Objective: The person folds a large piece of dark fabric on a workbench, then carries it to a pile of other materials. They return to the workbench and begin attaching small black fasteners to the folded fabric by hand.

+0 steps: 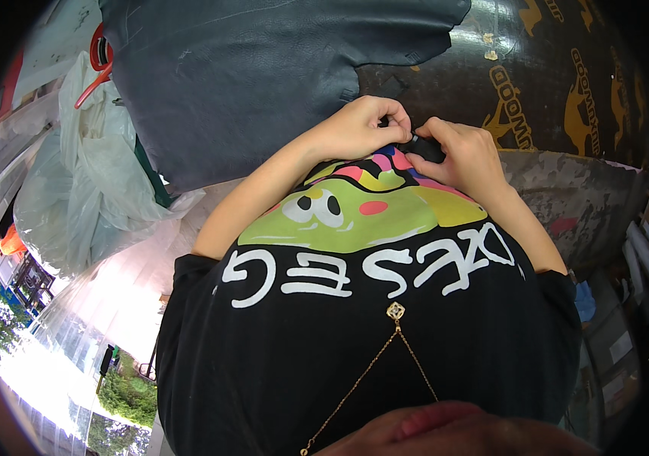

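Both my hands meet in front of my torso, at the near edge of the work surface. My right hand (461, 154) pinches a small black piece (426, 148) between thumb and fingers; its exact kind cannot be made out. A tiny pale spot shows at its left end. Right beside that end, the fingers of my left hand (374, 125) are curled together, thumb against fingertips. Whatever they grip is too small and hidden to name. Just beyond my left hand spreads a large dark blue-grey leather hide (241, 83) with an uneven edge.
Under the hide lies a dark board with yellow-brown printing (544, 91), its near edge worn and grey (567, 182). A translucent plastic bag (74, 175) hangs at the left, near a red-handled tool or roll (99, 57). Assorted items (639, 251) crowd the lower right.
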`<control>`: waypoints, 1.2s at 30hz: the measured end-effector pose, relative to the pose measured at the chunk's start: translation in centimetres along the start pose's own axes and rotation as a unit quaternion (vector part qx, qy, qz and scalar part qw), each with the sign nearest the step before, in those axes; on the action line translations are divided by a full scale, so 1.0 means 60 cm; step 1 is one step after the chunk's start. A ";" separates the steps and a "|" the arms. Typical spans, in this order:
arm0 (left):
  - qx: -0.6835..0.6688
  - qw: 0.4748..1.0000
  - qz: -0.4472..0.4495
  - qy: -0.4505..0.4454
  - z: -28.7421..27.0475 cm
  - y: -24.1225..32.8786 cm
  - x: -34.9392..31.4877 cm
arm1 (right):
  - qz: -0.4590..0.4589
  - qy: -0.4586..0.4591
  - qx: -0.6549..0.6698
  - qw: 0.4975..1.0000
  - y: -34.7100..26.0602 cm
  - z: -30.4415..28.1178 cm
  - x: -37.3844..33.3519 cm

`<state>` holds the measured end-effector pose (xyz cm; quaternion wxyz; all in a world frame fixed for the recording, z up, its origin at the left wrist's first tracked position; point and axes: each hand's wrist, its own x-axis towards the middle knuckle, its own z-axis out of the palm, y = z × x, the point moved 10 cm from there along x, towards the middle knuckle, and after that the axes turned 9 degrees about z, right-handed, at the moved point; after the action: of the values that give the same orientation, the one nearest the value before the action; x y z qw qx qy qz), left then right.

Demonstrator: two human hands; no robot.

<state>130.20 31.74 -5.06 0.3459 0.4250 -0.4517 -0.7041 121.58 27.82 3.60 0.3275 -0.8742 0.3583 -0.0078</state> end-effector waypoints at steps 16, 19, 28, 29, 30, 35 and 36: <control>-0.086 0.996 -0.023 0.021 -0.001 -0.003 0.003 | -0.100 0.128 -0.014 0.987 -0.021 -0.021 -0.015; -0.093 0.996 -0.007 0.018 0.004 -0.005 -0.001 | -0.121 0.095 0.013 0.988 -0.020 -0.028 -0.010; -0.103 0.994 0.016 -0.030 0.022 0.017 -0.007 | -0.036 0.014 0.231 0.972 0.059 -0.005 -0.004; -0.090 0.995 0.029 -0.023 0.018 0.015 -0.005 | -0.024 0.012 0.249 0.968 0.064 0.000 -0.004; -0.076 0.996 0.041 -0.015 0.013 0.013 -0.003 | -0.011 0.010 0.267 0.964 0.067 0.003 -0.003; 0.198 0.976 0.083 0.034 -0.002 0.077 -0.010 | -0.027 -0.003 0.146 0.989 0.026 -0.008 0.000; 0.245 0.962 0.109 0.048 -0.002 0.083 -0.010 | -0.034 -0.007 0.114 0.993 0.016 -0.007 0.001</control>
<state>131.06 30.47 -0.29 0.3269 0.4786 -0.6368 -0.5084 120.90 27.04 3.36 0.4274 -0.8428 0.3226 -0.0536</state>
